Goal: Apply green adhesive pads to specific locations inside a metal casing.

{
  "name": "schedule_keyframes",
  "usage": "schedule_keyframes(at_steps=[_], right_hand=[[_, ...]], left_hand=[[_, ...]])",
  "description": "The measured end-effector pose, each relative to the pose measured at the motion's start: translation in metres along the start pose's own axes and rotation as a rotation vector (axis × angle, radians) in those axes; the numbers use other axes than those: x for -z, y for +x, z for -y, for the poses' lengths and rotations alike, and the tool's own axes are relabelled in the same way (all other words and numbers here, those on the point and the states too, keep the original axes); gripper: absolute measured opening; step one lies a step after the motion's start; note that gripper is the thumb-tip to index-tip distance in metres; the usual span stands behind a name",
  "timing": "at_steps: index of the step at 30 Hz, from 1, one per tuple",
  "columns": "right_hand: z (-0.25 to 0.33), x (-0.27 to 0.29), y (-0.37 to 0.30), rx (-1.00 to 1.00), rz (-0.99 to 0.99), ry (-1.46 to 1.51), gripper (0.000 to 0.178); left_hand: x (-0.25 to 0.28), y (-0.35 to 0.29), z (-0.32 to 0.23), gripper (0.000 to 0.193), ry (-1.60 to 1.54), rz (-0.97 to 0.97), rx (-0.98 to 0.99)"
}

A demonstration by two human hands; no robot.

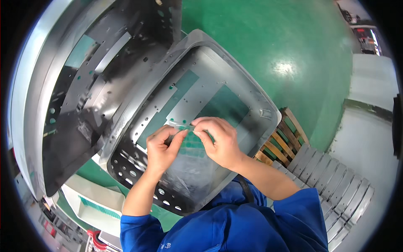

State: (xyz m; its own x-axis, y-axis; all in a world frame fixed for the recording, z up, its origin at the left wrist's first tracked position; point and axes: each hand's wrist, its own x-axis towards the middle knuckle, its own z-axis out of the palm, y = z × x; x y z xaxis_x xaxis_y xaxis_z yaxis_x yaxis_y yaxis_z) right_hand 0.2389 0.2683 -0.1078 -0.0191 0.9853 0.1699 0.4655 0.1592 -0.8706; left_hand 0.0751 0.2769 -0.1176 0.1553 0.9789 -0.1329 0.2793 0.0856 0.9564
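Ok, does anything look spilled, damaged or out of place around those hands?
Nothing clearly stands out. The left hand and right hand pinch a green-dotted clear sheet over the open metal housing. Pale streaks show at the housing's near side, but I can't tell scuffs from glare.

I count two bare hands, the left point(161, 147) and the right point(220, 140), with one piece of clear film point(181, 124) pinched between them. On my feed there are two large metal housings, one at centre point(210, 63) and one at left point(33, 105). I get two blue sleeves point(300, 212), one wooden pallet point(283, 143) and one white bin point(94, 189). The grey bars point(315, 166) probably number at least seven; the curved edge of my view blurs their count.
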Motion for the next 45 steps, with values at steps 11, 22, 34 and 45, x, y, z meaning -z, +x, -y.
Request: schedule_keyframes(at_steps=[11, 22, 34, 45], right_hand=[[-0.145, 0.034, 0.021, -1.416, -0.623, 0.165, 0.006], [-0.155, 0.03, 0.016, -1.35, -0.563, 0.169, 0.005], [-0.157, 0.029, 0.016, -1.32, -0.564, 0.122, 0.005], [-0.163, 0.026, 0.012, -1.272, -0.559, 0.082, 0.006]], left_hand=[[0.028, -0.002, 0.002, 0.011, -0.157, -0.175, 0.225], [0.025, -0.004, 0.007, 0.011, -0.171, -0.15, 0.15], [0.022, -0.004, 0.009, 0.013, -0.179, -0.173, 0.197], [0.022, -0.003, 0.01, 0.014, -0.162, -0.188, 0.188]])
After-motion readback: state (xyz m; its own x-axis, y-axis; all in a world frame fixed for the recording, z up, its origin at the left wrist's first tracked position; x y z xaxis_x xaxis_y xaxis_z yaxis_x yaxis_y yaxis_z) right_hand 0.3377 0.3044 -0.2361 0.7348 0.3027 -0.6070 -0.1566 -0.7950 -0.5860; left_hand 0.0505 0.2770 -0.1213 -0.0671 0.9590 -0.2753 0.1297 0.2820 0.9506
